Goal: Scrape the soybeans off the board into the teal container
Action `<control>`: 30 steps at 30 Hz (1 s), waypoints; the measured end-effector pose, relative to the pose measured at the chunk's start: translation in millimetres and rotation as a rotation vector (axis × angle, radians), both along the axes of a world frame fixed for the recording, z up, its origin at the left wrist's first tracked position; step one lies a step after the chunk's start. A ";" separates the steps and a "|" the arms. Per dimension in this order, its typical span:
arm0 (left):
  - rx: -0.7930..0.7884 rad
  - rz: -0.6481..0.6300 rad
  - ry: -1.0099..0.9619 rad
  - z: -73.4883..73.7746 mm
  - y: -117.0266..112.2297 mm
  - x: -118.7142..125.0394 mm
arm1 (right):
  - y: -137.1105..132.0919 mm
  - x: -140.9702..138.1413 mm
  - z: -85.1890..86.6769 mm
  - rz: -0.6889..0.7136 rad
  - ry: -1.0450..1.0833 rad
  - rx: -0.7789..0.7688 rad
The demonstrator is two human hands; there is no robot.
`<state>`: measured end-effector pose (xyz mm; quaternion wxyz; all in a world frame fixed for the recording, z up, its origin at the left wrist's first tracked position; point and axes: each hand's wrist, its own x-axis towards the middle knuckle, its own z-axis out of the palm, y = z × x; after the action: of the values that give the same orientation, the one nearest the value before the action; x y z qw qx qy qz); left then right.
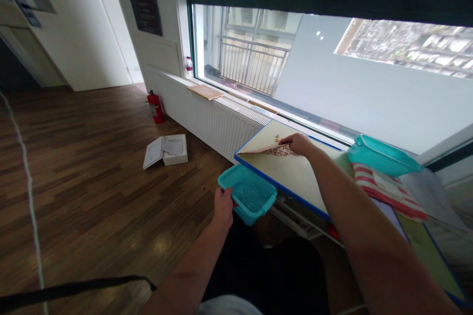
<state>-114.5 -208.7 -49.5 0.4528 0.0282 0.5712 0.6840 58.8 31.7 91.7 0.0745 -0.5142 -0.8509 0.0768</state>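
Observation:
My left hand (223,204) grips the near left rim of a turquoise plastic basin (249,189), held just below the table's blue edge. A few tiny specks show on the basin's floor. Over the cream tabletop (303,179), my right hand (298,143) is closed on a thin, flat tan strip (254,150), perhaps card or wood, that reaches toward the table's left corner. Small reddish-brown pieces (284,151), too small to name, lie heaped along the strip near my fingers. Some loose bits (277,138) sit just behind it.
A second turquoise basin (384,155) and a red-and-white striped cloth (386,189) are on the right. Behind the table run a white radiator (207,118) and a window. On the wooden floor are an opened white box (175,150) and a red fire extinguisher (155,107).

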 end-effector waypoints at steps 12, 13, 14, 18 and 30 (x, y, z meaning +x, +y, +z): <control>0.105 0.012 -0.017 13.2 13.6 32.6 | -14.4 5.6 3.9 0.023 -0.062 0.010; 0.105 0.013 -0.021 12.7 14.9 34.8 | -14.9 5.7 4.7 0.029 -0.067 0.009; 0.106 0.014 -0.026 12.1 16.1 36.9 | -15.6 5.9 5.3 0.035 -0.070 0.008; 0.113 0.020 -0.046 9.1 19.2 43.4 | -18.8 8.1 5.8 0.052 -0.071 0.026; 0.130 -0.002 -0.054 5.8 23.4 60.0 | -30.5 20.5 6.7 0.093 -0.060 0.016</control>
<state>-54.6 -185.3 -43.8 0.4659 0.0394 0.5131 0.7198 79.3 1.2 98.5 0.0493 -0.4756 -0.8764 0.0578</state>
